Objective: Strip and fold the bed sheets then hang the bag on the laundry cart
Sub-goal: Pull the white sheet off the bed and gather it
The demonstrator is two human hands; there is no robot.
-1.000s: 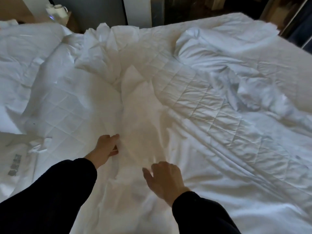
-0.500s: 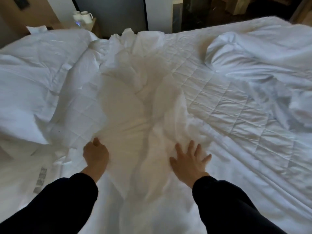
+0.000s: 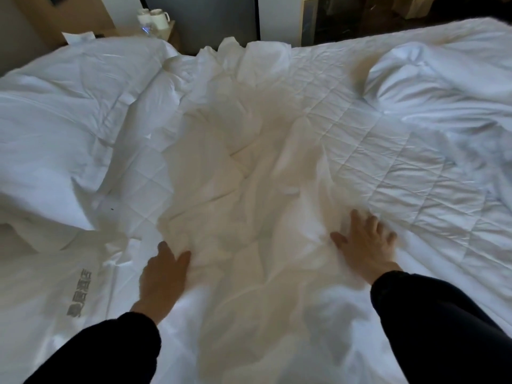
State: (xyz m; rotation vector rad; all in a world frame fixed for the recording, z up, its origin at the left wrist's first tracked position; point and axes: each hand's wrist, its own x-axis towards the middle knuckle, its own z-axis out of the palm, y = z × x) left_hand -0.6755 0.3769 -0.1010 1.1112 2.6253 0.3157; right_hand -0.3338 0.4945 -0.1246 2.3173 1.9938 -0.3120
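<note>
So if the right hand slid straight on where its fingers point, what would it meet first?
Probably the white quilted mattress pad: the right hand lies flat at the edge of the rumpled white sheet, fingers pointing across the bed.

Fig.: only one bit of text in view. Printed mark (image 3: pixel 80 293), dark grey, on white sheet (image 3: pixel 41 314), lower-left of pic, nr. the close edge of the bed. Several blocky chars. in a single short row, lying sideways to the viewer and creased w/ the cloth. Too blurred to read: no word, brand or no. can be made out.
</note>
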